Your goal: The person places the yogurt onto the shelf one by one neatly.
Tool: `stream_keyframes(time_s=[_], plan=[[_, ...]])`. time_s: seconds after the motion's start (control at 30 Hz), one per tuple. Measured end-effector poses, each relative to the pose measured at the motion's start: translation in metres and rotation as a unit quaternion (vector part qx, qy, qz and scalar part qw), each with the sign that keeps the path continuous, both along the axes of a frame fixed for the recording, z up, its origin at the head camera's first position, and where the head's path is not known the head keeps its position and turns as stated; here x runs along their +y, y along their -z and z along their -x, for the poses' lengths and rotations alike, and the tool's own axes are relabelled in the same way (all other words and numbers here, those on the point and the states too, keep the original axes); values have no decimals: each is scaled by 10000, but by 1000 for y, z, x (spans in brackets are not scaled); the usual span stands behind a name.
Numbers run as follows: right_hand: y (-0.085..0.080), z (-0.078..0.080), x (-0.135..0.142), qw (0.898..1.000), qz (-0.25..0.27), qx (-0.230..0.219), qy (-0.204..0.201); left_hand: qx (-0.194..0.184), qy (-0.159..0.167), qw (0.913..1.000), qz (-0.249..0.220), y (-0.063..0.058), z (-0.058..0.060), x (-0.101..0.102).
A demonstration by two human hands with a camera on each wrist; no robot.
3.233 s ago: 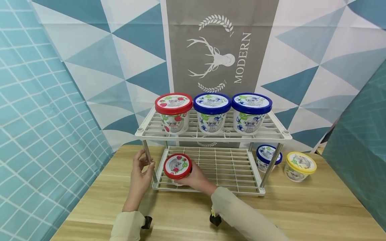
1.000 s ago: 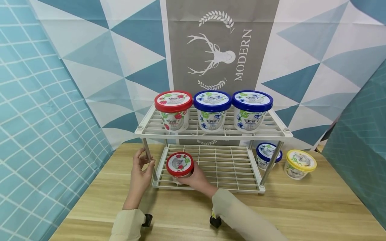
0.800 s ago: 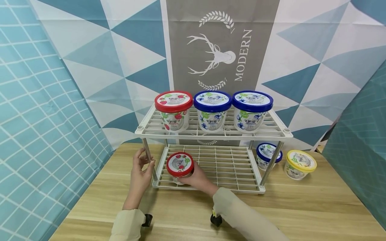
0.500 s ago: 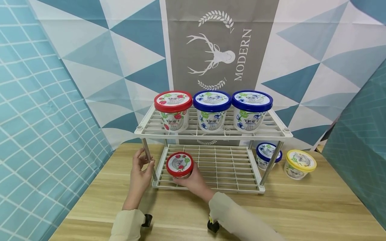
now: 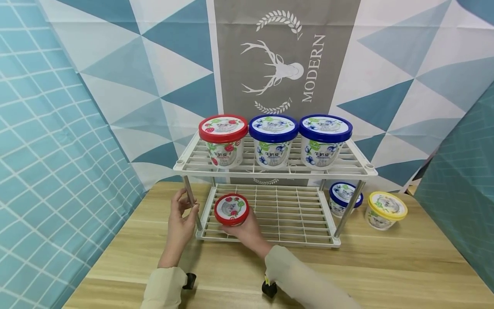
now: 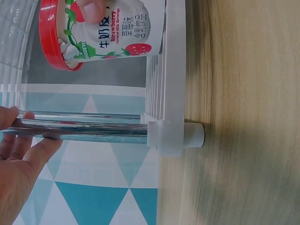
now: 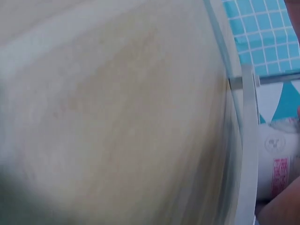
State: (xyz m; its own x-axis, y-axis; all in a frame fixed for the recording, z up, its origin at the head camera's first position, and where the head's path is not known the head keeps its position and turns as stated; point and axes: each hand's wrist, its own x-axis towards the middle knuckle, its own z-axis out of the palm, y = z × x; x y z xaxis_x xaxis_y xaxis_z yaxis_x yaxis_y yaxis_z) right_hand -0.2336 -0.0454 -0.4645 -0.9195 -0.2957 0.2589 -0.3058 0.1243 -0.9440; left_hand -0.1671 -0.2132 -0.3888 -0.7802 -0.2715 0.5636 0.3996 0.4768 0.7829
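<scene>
Strawberry tub (image 5: pixel 231 209), red lid up, is sitting a little farther from the lower shelf's left edge than in the earliest frame, its lid print slightly turned. Right sleeve (image 5: pixel 305 277) is lying nearer the table's left edge.

Right hand (image 5: pixel 247 229) is holding this tub from its right side, thumb crossing the front; its other fingers are mostly hiding behind. Right wrist view: blurring, tub only partly showing. Tub is standing near the front left corner of the lower shelf (image 5: pixel 293 243).

Left hand (image 5: pixel 181 221) is gripping the front left post (image 6: pixel 103 130), thumb and fingers closing from opposite sides.

Upper shelf (image 5: pixel 275 175) is carrying three tubs in a row: second strawberry tub (image 5: pixel 224 141) toward the left edge, blueberry tub (image 5: pixel 273 139) mid-shelf, another blueberry tub (image 5: pixel 324 141) toward the right edge.

Beyond the rack's right edge, a small blue-lidded tub (image 5: pixel 339 199) and yellow-lidded tub (image 5: pixel 382 210) are standing near the back right corner of the table (image 5: pixel 224 274).
</scene>
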Motion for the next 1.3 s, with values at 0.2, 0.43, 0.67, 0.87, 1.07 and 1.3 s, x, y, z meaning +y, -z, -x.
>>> stream_keyframes(time_s=[0.2,0.43,0.67,0.87,1.07,1.3], plan=[[-3,8,10,9978,-396,-152,-511,0,-13,10000,24,-1,0,0],[-7,14,17,9912,-318,-580,-1149,-53,8,10000,-63,0,-2,0],[-6,6,20,9918,-449,-883,-803,-19,-26,10000,78,3,-1,0],[-7,-3,15,9959,-380,-819,-11,-79,-127,9998,159,-1,0,0],[-5,-5,11,9973,-324,-647,154,-118,-87,9999,90,-1,1,1],[-5,5,18,9968,-571,-537,-175,-131,-52,9999,23,-2,0,0]])
